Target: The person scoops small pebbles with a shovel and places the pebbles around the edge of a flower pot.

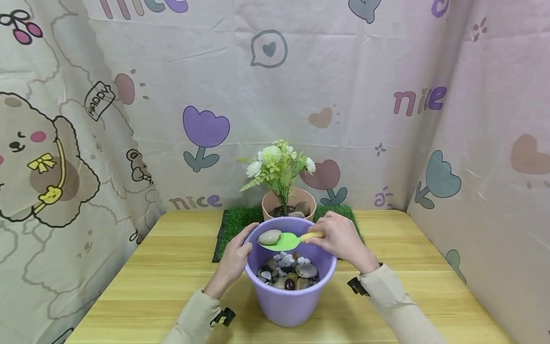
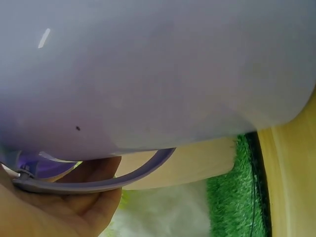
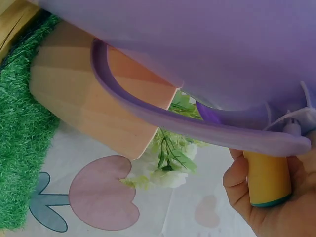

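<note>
A purple bucket stands upright on the table, with pebbles and stones of several colours at its bottom. My left hand grips the bucket's left rim, thumb at the edge; in the left wrist view its fingers lie by the purple bail handle. My right hand holds a small trowel by its yellow handle at the bucket's right rim. Its green blade lies across the bucket's mouth, bearing a smooth pale stone near the tip.
Just behind the bucket is a peach flowerpot with white flowers, soil and a few stones. It stands on a green turf mat. The wooden table ends at a printed cloth backdrop.
</note>
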`<state>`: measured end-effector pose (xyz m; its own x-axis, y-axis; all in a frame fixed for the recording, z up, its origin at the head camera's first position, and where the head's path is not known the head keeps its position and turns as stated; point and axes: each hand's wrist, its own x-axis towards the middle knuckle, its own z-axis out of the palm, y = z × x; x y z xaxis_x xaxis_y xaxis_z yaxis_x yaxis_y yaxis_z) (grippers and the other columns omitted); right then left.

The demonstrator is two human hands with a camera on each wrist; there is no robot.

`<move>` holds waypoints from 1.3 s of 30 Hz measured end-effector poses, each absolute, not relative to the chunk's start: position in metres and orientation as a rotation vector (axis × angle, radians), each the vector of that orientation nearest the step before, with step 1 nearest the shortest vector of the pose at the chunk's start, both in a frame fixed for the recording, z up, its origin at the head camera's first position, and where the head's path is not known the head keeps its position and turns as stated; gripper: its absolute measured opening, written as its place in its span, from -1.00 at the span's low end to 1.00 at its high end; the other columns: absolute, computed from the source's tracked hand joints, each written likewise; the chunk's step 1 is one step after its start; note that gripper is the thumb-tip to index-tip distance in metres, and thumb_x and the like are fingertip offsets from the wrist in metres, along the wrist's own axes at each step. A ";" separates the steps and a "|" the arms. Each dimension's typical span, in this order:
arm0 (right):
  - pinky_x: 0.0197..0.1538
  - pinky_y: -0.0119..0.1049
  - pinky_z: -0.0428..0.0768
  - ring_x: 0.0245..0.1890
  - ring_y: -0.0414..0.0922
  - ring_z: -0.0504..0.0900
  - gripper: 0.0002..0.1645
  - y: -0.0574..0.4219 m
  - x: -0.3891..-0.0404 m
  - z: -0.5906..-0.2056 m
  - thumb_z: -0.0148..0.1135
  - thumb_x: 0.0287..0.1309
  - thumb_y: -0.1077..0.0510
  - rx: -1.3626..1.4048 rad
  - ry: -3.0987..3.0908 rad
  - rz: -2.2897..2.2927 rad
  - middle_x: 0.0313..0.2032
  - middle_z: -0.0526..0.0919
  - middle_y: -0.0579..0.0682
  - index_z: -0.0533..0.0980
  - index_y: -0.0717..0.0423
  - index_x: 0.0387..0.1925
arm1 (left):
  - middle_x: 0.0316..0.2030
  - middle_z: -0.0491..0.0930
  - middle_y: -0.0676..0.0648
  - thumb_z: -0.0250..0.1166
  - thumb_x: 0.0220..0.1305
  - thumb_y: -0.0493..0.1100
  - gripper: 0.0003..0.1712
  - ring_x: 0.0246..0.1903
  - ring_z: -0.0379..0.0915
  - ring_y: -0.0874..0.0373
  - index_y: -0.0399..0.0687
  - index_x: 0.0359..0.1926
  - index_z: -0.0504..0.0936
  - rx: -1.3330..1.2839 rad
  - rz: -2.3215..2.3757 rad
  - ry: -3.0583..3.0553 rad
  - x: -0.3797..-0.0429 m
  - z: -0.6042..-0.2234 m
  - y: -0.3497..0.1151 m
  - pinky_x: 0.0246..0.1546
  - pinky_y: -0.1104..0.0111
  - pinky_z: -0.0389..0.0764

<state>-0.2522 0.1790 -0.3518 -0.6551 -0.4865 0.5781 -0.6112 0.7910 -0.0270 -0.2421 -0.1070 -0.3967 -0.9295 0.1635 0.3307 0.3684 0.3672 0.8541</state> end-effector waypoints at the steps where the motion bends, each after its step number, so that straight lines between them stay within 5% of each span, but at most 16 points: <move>1: -0.39 -0.44 0.40 -0.43 -0.35 0.42 -0.76 0.178 -0.252 -0.352 0.47 -0.12 -0.23 0.809 -2.421 0.298 -0.48 0.68 -0.37 0.77 -0.29 -0.38 | 0.30 0.46 -0.11 -0.07 0.20 -0.36 -0.29 0.05 0.45 0.02 0.04 0.40 0.37 -0.480 -1.580 -2.448 -0.242 -0.396 -0.108 -0.07 0.22 0.46; 10: -0.39 -0.44 0.37 -0.43 -0.36 0.39 -0.80 0.178 -0.250 -0.352 0.51 -0.14 -0.18 0.774 -2.447 0.329 -0.49 0.67 -0.38 0.76 -0.29 -0.40 | 0.33 0.43 -0.05 -0.04 0.27 -0.30 -0.31 0.15 0.47 0.07 0.10 0.44 0.31 -0.595 -1.336 -2.590 -0.241 -0.391 -0.115 0.10 0.12 0.50; 16: -0.38 -0.46 0.35 -0.41 -0.35 0.39 -0.79 0.182 -0.248 -0.351 0.50 -0.12 -0.18 0.762 -2.461 0.332 -0.47 0.68 -0.36 0.76 -0.27 -0.38 | 0.46 0.22 -0.05 -0.05 0.31 -0.29 -0.27 0.42 0.15 0.04 0.00 0.51 0.14 -0.771 -1.291 -2.684 -0.245 -0.386 -0.121 0.38 0.03 0.24; 26: -0.36 -0.43 0.38 -0.38 -0.32 0.42 -0.71 0.188 -0.248 -0.347 0.52 -0.16 -0.16 0.818 -2.402 0.317 -0.44 0.71 -0.31 0.77 -0.19 -0.34 | 0.42 0.27 -0.04 -0.05 0.29 -0.28 -0.26 0.34 0.28 0.07 0.01 0.51 0.13 -0.819 -1.328 -2.701 -0.249 -0.386 -0.125 0.31 0.05 0.34; 32: -0.36 -0.42 0.38 -0.40 -0.31 0.40 -0.72 0.197 -0.246 -0.333 0.54 -0.17 -0.13 0.808 -2.390 0.359 -0.43 0.72 -0.27 0.77 -0.15 -0.36 | 0.48 0.16 -0.03 -0.07 0.32 -0.25 -0.24 0.43 0.14 0.06 0.00 0.54 0.05 -0.849 -1.358 -2.729 -0.248 -0.385 -0.128 0.40 0.03 0.21; 39: -0.37 -0.37 0.40 -0.37 -0.26 0.45 -0.70 0.207 -0.260 -0.318 0.55 -0.17 -0.11 0.717 -2.398 0.359 -0.40 0.74 -0.20 0.76 -0.11 -0.34 | 0.48 0.17 -0.05 -0.10 0.33 -0.26 -0.24 0.40 0.20 0.02 0.02 0.55 0.02 -0.866 -1.368 -2.721 -0.249 -0.386 -0.129 0.37 0.01 0.24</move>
<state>-0.2602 0.2073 -0.3183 -0.6718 -0.4074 0.6187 -0.5708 0.8170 -0.0817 -0.2494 -0.1287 -0.3861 -0.8502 0.4804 0.2155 0.4594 0.4770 0.7493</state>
